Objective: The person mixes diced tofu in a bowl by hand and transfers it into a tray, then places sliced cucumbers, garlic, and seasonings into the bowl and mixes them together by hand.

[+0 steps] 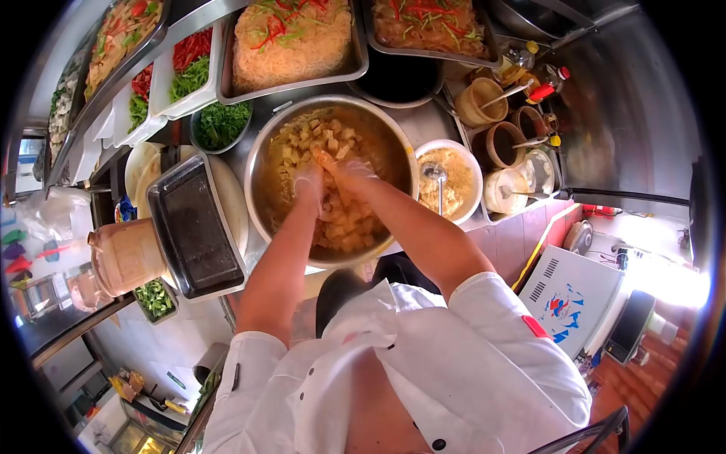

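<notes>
A large steel mixing bowl (255,198) stands on the counter in front of me, with pale yellow-brown cubes (342,234) in a thin orange-brown sauce. Both my hands are inside it, over the cubes, and meet near its middle. My left hand (308,185) wears a clear plastic glove; its fingers are mostly hidden beside the other hand. My right hand (349,174), also gloved, has its orange-stained fingers pressed together against the left. Whatever lies between the fingers is hidden.
Right of the bowl sits a white bowl (474,168) of chopped pale food with a spoon (436,175). Sauce tubs (478,104) stand farther right. Trays of noodles (291,49) line the back. On the left are a bowl of chopped greens (219,125) and a dark tray (195,227).
</notes>
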Available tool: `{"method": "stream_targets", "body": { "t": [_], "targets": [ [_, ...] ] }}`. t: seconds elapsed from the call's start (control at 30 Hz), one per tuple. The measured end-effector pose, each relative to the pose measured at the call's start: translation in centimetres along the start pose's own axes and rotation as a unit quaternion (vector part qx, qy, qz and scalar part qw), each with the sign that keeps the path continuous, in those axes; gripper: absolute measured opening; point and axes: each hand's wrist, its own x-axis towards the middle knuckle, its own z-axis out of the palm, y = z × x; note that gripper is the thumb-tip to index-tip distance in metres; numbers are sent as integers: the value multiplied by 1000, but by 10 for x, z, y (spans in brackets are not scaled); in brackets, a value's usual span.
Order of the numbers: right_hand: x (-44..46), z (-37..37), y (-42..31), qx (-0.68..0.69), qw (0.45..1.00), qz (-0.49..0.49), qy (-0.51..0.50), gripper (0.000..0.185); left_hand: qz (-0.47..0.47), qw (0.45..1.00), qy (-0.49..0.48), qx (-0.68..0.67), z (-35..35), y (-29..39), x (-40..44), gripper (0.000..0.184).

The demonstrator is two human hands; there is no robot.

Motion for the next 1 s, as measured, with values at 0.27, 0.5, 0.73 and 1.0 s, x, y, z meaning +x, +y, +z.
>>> {"method": "stream_targets", "body": {
  "t": [0.27, 0.5, 0.73, 1.0],
  "targets": [
    [-76, -33, -6, -177, 980, -76, 52, 74, 11, 993, -103, -64, -72, 12, -58, 61],
    [-108, -13, -32, 444, 880, 168, -33, 95, -119, 915, -255, -290, -24, -58, -27, 78],
    [-84, -8, -26, -37, 997, 59, 26, 92, 52, 998, 18, -14, -15, -19, -15, 63],
    [-117, 3, -1, 633, 756, 167, -6, 59, -96, 908, -310, -264, -68, -62, -51, 65]
  ]
}}
